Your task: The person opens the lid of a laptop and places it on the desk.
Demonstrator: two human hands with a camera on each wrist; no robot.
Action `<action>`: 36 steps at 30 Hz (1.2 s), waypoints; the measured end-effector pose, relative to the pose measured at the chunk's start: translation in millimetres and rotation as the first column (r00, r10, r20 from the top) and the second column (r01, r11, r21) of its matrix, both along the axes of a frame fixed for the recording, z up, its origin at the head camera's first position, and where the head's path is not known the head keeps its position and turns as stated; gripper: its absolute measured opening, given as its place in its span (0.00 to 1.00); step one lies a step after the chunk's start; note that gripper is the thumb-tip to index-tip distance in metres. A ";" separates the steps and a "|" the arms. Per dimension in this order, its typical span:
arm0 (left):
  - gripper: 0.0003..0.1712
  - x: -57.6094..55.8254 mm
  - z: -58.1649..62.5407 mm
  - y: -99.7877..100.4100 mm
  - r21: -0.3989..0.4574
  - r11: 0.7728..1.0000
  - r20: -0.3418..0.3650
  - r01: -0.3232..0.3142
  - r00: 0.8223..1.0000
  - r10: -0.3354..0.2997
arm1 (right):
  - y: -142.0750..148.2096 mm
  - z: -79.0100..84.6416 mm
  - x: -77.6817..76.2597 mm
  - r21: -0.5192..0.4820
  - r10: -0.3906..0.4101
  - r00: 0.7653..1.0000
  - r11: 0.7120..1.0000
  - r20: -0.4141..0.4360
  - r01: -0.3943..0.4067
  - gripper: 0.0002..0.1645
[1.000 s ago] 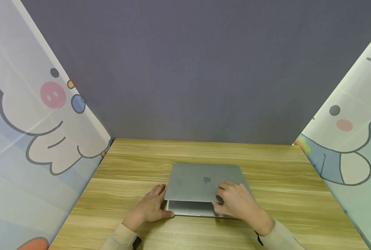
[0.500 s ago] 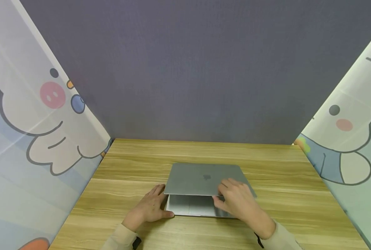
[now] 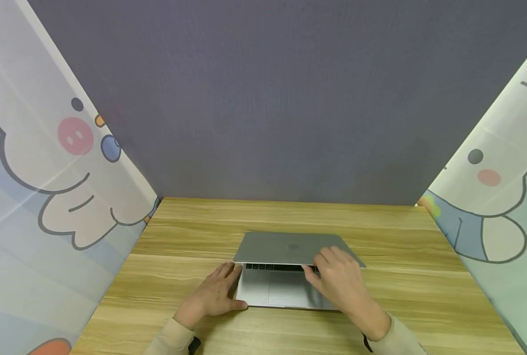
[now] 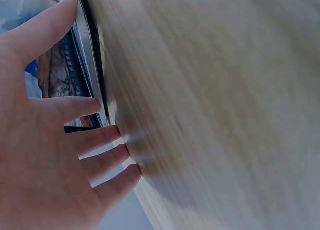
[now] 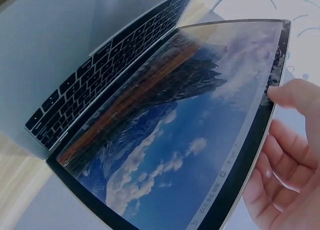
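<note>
A grey laptop (image 3: 285, 246) with an apple logo lies on the wooden table, its lid partly raised. In the right wrist view the lit screen (image 5: 165, 135) shows mountains and clouds, and the keyboard (image 5: 100, 80) is exposed. My right hand (image 3: 340, 278) pinches the lid's front edge, thumb on the screen's dark border and curled fingers behind the lid. My left hand (image 3: 216, 291) rests at the laptop's left side, thumb at the front left corner of the base. Its spread fingers (image 4: 82, 107) touch the base's edge and the tabletop in the left wrist view.
The wooden table (image 3: 192, 227) surrounds the laptop on all sides. A dark grey panel (image 3: 281, 98) stands behind it. Cartoon-printed sheets flank the table on the left (image 3: 19, 207) and right (image 3: 498, 207).
My right hand has lifted the laptop lid higher and farther back, baring the trackpad and part of the keyboard. My left hand has stayed in nearly the same place.
</note>
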State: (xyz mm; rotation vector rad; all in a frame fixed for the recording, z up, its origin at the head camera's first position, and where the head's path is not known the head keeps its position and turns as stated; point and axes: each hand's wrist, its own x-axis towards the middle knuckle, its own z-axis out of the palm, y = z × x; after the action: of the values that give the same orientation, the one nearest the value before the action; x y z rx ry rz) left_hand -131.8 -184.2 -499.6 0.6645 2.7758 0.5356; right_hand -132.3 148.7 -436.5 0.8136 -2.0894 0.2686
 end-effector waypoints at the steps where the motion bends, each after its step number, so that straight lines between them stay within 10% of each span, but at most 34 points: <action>1: 0.59 -0.1 -0.5 0.3 -0.002 1.000 -0.002 0.002 1.000 -0.002 | -0.1 0.3 -0.7 -0.007 -0.008 1.000 1.000 -0.016 0.008 0.17; 13: 0.59 -1.6 -0.7 3.8 -0.020 1.000 -0.026 0.001 1.000 -0.001 | 0.2 6.0 -4.1 -0.051 -0.062 0.996 0.997 -0.059 0.059 0.14; 22: 0.58 0.6 -1.9 6.4 -0.022 1.000 -0.010 -0.002 1.000 0.002 | -0.1 8.8 -8.5 -0.057 -0.099 0.992 0.994 -0.074 0.095 0.34; 36: 0.59 1.8 -2.1 5.4 -0.015 1.000 -0.008 -0.003 1.000 0.003 | -4.5 11.5 -23.3 -0.081 -0.148 0.978 0.987 -0.146 0.138 0.25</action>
State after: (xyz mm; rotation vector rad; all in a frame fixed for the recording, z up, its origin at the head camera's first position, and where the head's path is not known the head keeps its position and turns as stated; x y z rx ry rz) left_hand -130.0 -178.8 -501.7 0.6609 2.7859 0.5132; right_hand -155.6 144.2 -425.0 0.6187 -1.9728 0.1943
